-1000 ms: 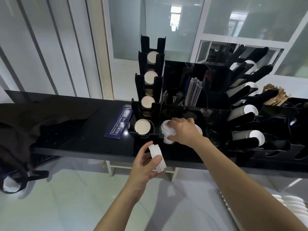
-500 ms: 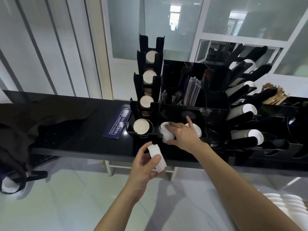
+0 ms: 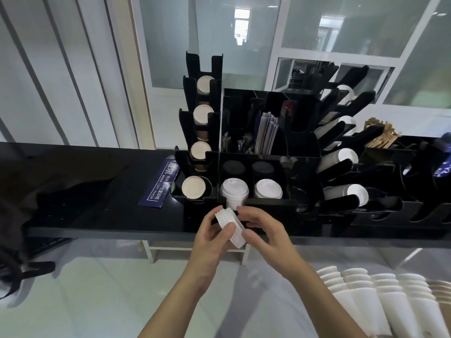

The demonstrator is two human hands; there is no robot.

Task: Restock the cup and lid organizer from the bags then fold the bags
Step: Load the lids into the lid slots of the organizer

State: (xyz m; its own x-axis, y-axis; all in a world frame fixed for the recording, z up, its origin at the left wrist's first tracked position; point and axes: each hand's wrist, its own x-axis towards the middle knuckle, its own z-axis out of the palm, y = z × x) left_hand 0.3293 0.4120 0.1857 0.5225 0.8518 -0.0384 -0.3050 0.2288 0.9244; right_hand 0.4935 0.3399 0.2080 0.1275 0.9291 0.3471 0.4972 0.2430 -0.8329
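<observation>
Left hand (image 3: 210, 237) grips lid stack (image 3: 230, 226) above tabletop (image 3: 109, 215) edge | right hand (image 3: 263, 230) pinches its end, likely separating lids | organizer (image 3: 302, 181) front-left lid slot (image 3: 234, 191) overfull

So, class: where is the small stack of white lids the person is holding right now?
In the head view, the lid stack sits low centre, gripped between the left hand and right hand, just in front of the black organizer.

Small stack of white lids (image 3: 229, 226) tilted, held in both hands just near of black organizer (image 3: 253, 203), whose front compartments hold two white lid stacks (image 3: 234, 189), left one taller; dark bags (image 3: 48, 186) crumpled on counter far left.
</observation>
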